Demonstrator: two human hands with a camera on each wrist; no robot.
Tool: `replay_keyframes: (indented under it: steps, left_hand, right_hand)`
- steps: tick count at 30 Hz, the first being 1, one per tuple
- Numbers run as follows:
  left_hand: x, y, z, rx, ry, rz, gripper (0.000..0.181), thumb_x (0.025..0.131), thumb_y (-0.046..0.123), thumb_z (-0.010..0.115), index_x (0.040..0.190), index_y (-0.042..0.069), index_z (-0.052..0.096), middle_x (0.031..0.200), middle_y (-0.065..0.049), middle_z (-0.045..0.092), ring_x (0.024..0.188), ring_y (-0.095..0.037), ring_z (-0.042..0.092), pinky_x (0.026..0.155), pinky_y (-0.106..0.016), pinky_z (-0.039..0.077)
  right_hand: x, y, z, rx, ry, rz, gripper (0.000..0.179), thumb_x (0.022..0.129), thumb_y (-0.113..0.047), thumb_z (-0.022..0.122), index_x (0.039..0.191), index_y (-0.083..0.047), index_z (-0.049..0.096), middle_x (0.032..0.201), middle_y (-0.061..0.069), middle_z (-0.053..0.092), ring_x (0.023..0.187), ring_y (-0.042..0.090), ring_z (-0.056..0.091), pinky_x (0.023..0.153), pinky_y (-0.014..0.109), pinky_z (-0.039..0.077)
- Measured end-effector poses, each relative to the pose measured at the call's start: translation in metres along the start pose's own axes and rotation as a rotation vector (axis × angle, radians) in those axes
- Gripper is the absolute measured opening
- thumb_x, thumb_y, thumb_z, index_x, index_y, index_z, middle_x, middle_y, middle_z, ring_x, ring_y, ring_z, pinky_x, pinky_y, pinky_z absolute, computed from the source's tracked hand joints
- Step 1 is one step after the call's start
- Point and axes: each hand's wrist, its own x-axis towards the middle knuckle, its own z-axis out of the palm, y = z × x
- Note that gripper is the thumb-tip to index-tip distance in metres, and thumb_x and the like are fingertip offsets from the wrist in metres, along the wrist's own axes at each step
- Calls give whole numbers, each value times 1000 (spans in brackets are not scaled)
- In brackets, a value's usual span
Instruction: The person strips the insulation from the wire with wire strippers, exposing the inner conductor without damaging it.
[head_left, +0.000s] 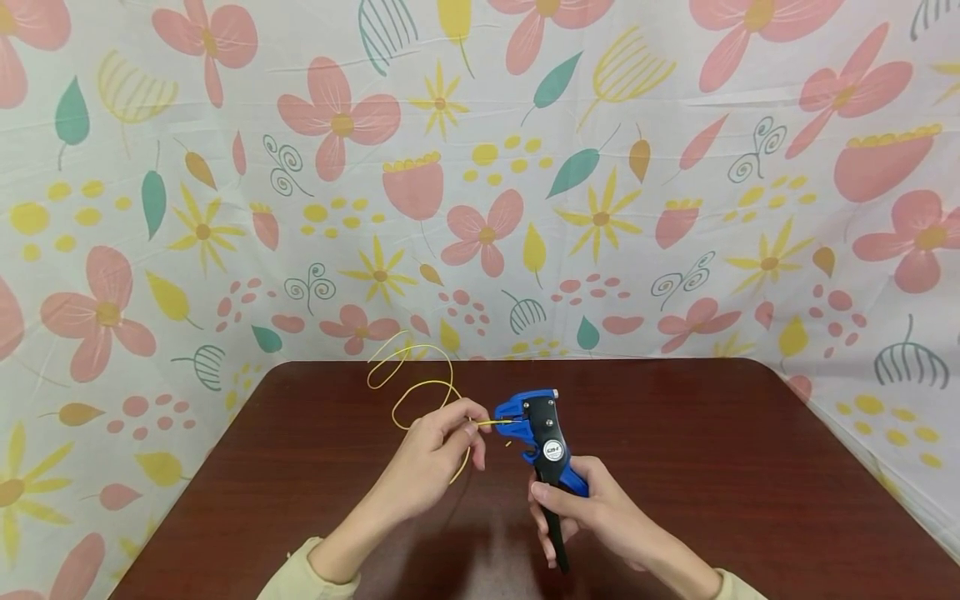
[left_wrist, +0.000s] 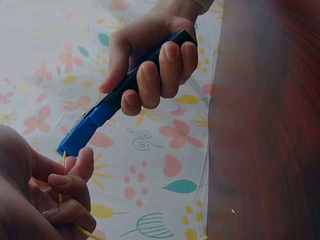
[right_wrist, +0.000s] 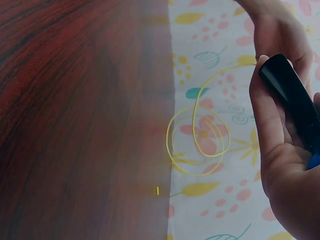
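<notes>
In the head view, my left hand pinches a thin yellow wire between thumb and fingers. The wire's end reaches into the blue jaws of a black-and-blue wire stripper. Wrapped round the stripper's handles is my right hand, its thumb on the near side. The left wrist view shows the stripper tilted, with the wire running from its blue head down through my left fingers. Behind my left hand, the rest of the wire trails off in loose loops, also visible in the right wrist view.
A tiny yellow piece lies on the dark red-brown wooden table, below the stripper's head. Around the table's back and sides hangs a white cloth printed with flowers and leaves.
</notes>
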Motion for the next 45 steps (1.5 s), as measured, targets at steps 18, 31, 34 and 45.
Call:
replay_keyframes:
  steps: [18,31,34,45]
  left_hand:
    - [1,1,1,0,-5,-10,19,110,6,50,108,12,68,73,2,68,53,-11,40,57,-28,37]
    - [1,0,1,-1,-4,-8,20,110,6,50,108,13,68,73,2,68,53,-11,39,58,-28,37]
    - [1,0,1,-4,-6,-11,20,110,6,50,109,13,68,73,2,68,52,-11,38,57,-28,36]
    - [2,0,2,-7,-3,-7,20,109,5,50,108,13,68,72,2,68,53,-10,39,56,-27,35]
  right_hand:
    - [1,1,0,18,-7,4,21,113,-8,43,113,7,58,86,10,66,67,20,71,65,45,63]
    - [1,1,-1,1,-6,-10,20,113,-7,43,114,7,56,85,9,66,66,19,70,64,46,63]
    - [0,1,-1,-8,-6,-17,20,113,-7,43,114,8,56,85,8,66,66,18,70,63,47,63]
    - [2,4,-1,-23,12,-30,19,112,-5,43,111,8,57,79,24,61,64,18,70,59,49,62]
